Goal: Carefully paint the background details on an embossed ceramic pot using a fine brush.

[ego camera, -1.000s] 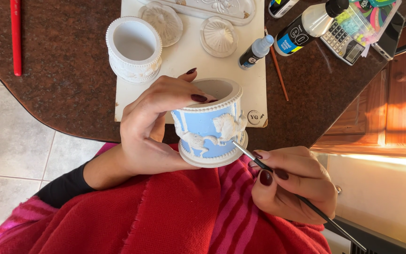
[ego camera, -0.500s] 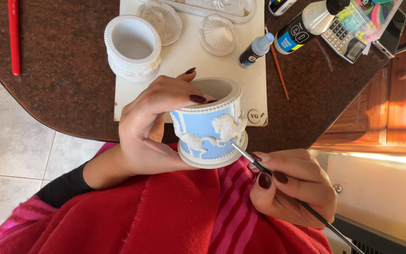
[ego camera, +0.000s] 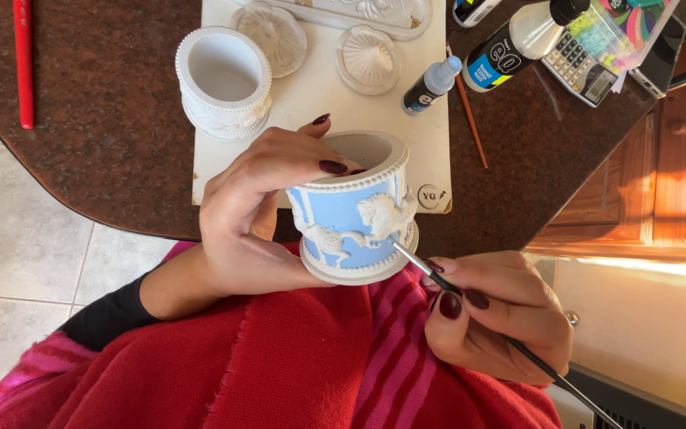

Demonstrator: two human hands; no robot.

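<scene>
Dark stone table [ego camera: 105,119] ahead. My left hand [ego camera: 256,214] wraps blue pot [ego camera: 351,214], tilting it toward brush [ego camera: 438,278]; right hand [ego camera: 502,318] pinches brush beside pot base.

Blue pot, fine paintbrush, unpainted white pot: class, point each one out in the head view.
blue pot [ego camera: 343,213]: head view, on its blue painted side wall.
fine paintbrush [ego camera: 414,263]: head view, on the metal ferrule near the tip.
unpainted white pot [ego camera: 200,99]: head view, on its outer wall.
</scene>
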